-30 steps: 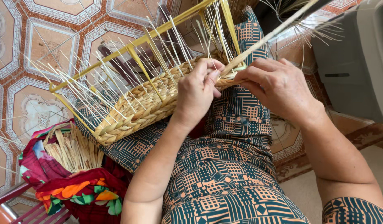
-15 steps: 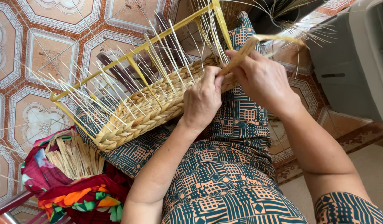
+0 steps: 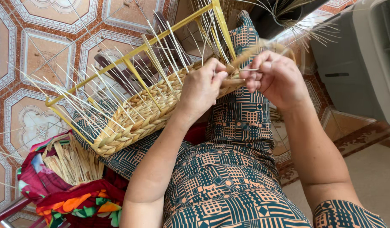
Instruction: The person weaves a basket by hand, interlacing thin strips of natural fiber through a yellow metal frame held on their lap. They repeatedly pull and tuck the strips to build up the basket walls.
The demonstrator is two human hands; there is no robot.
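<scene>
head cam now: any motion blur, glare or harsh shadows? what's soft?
Head view: daylight is even, with no hard shadows or glare on the tiled floor. The left hand and the woven basket are sharp. The right hand is slightly soft, and the straw strand it pulls is smeared by motion. The thin reeds at the top right blur out.

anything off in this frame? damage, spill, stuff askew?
Nothing stands out. The half-woven basket rests tilted on the lap, its thin stakes splaying loose above the woven rows. Left hand presses the rim; right hand pinches a straw strand. Spare straw sits bundled.
</scene>
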